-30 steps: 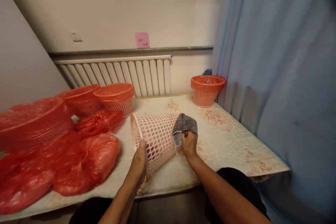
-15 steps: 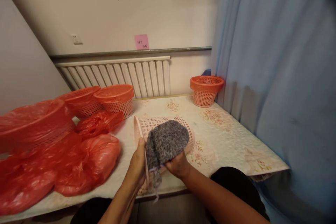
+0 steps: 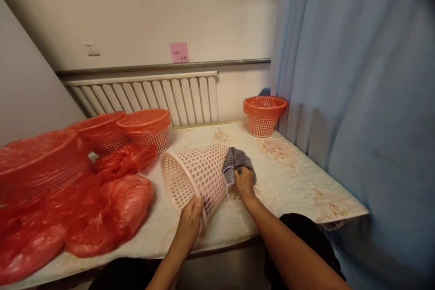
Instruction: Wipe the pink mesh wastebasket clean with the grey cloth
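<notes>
A pale pink plastic basket (image 3: 207, 167) with round holes lies on its side on the table, its mouth facing left. My left hand (image 3: 191, 218) grips the near part of its rim, thumb on the outside. My right hand (image 3: 245, 182) is closed on a grey fuzzy cloth (image 3: 234, 159) with a light purple edge. The cloth covers part of the basket's bottom end at the right. Most of my right fingers are hidden by the cloth.
Red bags (image 3: 105, 217) lie at the left beside lined baskets (image 3: 146, 129). Another red-lined basket (image 3: 263, 120) stands at the back right. A blue curtain (image 3: 333, 99) borders the right side; a radiator (image 3: 146, 99) is behind the flowered table cover (image 3: 299, 176).
The cloth has moved right, from the basket's side to its bottom end, and is bunched up. The basket has turned slightly, its mouth now more toward me.
</notes>
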A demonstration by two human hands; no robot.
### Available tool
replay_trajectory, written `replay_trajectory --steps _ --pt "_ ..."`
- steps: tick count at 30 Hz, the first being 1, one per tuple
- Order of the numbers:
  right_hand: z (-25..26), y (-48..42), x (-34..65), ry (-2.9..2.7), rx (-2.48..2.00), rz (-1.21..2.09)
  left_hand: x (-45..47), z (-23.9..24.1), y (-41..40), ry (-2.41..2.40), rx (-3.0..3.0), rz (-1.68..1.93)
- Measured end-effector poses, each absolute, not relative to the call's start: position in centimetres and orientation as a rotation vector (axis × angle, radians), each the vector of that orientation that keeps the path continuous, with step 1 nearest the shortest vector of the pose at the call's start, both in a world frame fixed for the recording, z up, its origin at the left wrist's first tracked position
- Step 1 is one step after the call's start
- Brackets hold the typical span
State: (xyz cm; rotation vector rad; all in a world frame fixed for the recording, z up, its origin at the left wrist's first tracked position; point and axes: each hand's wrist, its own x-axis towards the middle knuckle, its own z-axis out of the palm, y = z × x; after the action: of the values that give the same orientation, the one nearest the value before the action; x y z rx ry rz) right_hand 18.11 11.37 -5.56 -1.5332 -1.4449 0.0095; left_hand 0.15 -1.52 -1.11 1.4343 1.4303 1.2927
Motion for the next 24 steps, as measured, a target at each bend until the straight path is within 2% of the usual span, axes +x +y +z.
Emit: replay_trajectory --steps 5,10,18,21,24 --pt "-5.6 11.7 18.1 -1.389 -1.552 -0.005 0.2 -0.1 -2.0 1.468 1.457 1.33" --pt "-5.2 8.4 15.4 -1.552 -1.368 -0.019 -0.1 1.1 -2.4 1.484 1.341 1.356" --pt "-6.5 1.8 11.7 -1.881 -0.473 -0.272 -1.0 1.5 -2.7 1.586 1.243 1.454" --pt "-5.9 3.6 12.8 -1.87 -0.58 -0.251 -1.4 1.8 -2.8 1.597 1.199 1.432" --pt "-4.8 6.7 15.0 -1.744 -1.05 -0.139 -1.7 1.7 -2.3 1.508 1.031 1.41"
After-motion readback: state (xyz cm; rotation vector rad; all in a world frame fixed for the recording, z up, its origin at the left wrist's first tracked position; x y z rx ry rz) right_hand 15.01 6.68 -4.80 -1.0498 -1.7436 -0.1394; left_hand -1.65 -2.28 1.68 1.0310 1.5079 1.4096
